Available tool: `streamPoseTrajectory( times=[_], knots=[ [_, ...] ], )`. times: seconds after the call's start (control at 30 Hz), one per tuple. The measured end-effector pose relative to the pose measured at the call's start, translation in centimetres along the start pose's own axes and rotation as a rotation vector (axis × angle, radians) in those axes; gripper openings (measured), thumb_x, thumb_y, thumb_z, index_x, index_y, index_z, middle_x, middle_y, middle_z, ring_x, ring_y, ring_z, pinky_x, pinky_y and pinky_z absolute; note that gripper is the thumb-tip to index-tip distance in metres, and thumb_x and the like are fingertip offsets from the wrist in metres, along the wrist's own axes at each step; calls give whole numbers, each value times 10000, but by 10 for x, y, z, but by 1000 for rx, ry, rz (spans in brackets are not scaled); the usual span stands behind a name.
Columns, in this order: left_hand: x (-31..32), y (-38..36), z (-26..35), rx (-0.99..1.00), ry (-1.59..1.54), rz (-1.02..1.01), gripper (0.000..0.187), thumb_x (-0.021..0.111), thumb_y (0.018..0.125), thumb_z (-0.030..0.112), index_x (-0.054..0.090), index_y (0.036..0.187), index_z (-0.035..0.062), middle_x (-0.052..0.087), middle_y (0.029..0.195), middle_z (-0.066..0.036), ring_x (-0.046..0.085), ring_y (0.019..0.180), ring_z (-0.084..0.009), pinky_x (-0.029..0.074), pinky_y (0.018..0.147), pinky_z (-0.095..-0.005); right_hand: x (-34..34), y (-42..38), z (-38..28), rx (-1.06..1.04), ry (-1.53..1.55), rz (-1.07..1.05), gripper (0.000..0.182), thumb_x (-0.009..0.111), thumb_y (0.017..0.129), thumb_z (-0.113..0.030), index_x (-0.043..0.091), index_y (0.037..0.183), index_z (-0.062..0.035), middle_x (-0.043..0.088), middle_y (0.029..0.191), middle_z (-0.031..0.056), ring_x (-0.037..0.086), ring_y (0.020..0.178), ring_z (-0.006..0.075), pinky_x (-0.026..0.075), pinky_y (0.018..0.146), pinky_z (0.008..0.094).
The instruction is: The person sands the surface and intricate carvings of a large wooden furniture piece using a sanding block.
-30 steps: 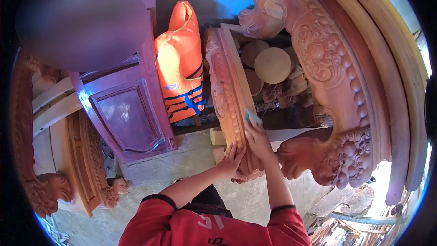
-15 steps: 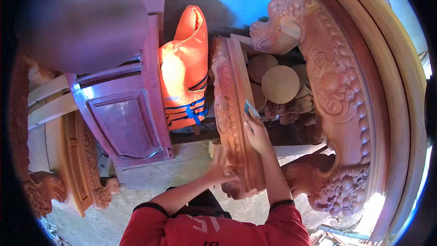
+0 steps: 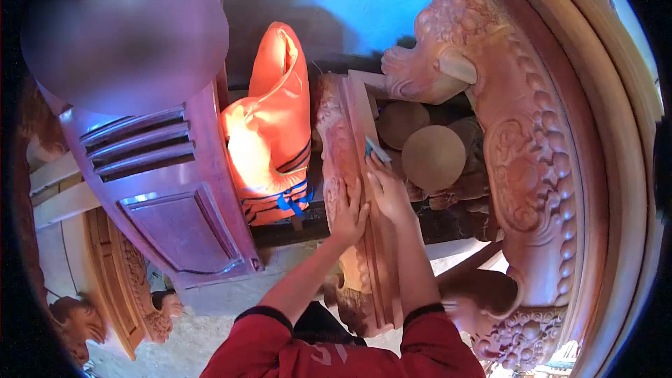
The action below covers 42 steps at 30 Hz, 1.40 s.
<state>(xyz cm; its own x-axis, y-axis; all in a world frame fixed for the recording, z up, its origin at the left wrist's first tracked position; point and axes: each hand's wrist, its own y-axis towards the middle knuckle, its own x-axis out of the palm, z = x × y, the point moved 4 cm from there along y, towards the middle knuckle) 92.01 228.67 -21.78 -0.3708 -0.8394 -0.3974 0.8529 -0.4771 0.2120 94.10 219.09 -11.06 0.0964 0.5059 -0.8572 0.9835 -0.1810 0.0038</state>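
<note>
A long carved wooden rail (image 3: 376,276) with a row of raised beads runs away from me at the centre. On its carved face my left hand (image 3: 348,218) lies flat with fingers apart, holding nothing. Along the rail's right edge, my right hand (image 3: 389,192) is closed around a thin blue-grey sanding pad (image 3: 378,150). The pad sits against the smooth moulded side of the rail; its underside is hidden.
Round wooden discs (image 3: 434,158) lie just right of the rail. Beyond them curves a large carved wooden frame (image 3: 525,161). To the left are an orange life jacket (image 3: 276,119) and a panelled wooden door piece (image 3: 182,231), with more carved furniture (image 3: 115,273) farther left.
My left hand has moved up and forward from the rail's near end onto its carved face. My right hand keeps the pad and has shifted slightly forward along the edge.
</note>
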Motion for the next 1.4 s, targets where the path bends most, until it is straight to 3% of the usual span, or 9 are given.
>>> streamPoseTrajectory(
  times=[0.2, 0.43, 0.6, 0.7, 0.77, 1.03, 1.17, 1.33, 1.4],
  knots=[
    [2, 1, 0, -49, -58, 12, 569, 416, 902, 285, 231, 1410, 108, 68, 1430, -296, 57, 1334, -438, 49, 1070, -500, 6, 125, 10, -142, -38, 96, 352, 447, 912, -185, 495, 1215, -12, 432, 1306, 176, 414, 1193, 355, 354, 977, 385],
    [-2, 1, -4, -33, -151, 11, 582, 420, 892, 271, 220, 1413, 107, 27, 1445, -279, 1, 1340, -438, 27, 1074, -495, 9, 62, 8, -72, -116, 150, 367, 432, 917, -194, 480, 1240, -26, 399, 1338, 168, 340, 1253, 338, 327, 999, 380],
    [-3, 0, -5, -17, -126, 2, 611, 428, 877, 204, 176, 1413, 51, 9, 1448, -281, 10, 1346, -427, 37, 1080, -459, 16, 142, 17, -132, -158, 136, 375, 400, 929, -211, 466, 1253, -34, 386, 1358, 147, 313, 1273, 331, 315, 1012, 373],
    [-1, 3, -3, -43, -222, 16, 593, 431, 885, 276, 216, 1416, 124, 18, 1453, -264, -1, 1343, -432, 29, 1074, -495, 12, 205, 12, -200, -100, 158, 378, 399, 927, -221, 465, 1260, -53, 389, 1354, 150, 309, 1274, 340, 313, 1015, 377],
    [-4, 2, -2, -50, -205, 1, 587, 432, 884, 275, 226, 1415, 131, 17, 1455, -260, 5, 1344, -431, 40, 1072, -494, 11, 216, 15, -3, -235, 94, 381, 404, 910, -201, 452, 1272, -92, 395, 1334, 190, 349, 1232, 375, 341, 996, 419],
    [-8, -1, 3, -34, -100, 4, 587, 415, 890, 225, 199, 1409, 59, 22, 1451, -269, 32, 1338, -442, 58, 1079, -469, 18, 82, 2, -153, -266, 123, 394, 452, 906, -187, 442, 1273, -42, 370, 1363, 170, 295, 1276, 382, 285, 1031, 404],
    [-6, 1, -1, -67, -24, -16, 616, 415, 893, 316, 162, 1431, 155, 26, 1463, -235, 34, 1352, -400, 57, 1073, -497, 12, 19, -13, -17, -212, 93, 412, 464, 902, -194, 431, 1283, -39, 363, 1370, 167, 301, 1277, 371, 285, 1032, 399],
    [-16, -6, -11, 18, 167, -198, 719, 460, 856, 399, 125, 1426, 117, 45, 1455, -242, 62, 1338, -431, 106, 1069, -517, 5, -56, -43, -35, -10, 19, 298, 553, 850, -163, 584, 1121, -43, 535, 1193, 177, 472, 1158, 314, 375, 951, 378],
    [-47, -17, -8, 123, 161, -163, 845, 593, 781, 416, 135, 1418, 104, 53, 1448, -252, 65, 1331, -447, 140, 1060, -526, -3, -87, -59, 11, 15, -9, 245, 594, 817, -151, 621, 1039, -50, 583, 1092, 162, 525, 1065, 303, 409, 895, 371]
  ],
)
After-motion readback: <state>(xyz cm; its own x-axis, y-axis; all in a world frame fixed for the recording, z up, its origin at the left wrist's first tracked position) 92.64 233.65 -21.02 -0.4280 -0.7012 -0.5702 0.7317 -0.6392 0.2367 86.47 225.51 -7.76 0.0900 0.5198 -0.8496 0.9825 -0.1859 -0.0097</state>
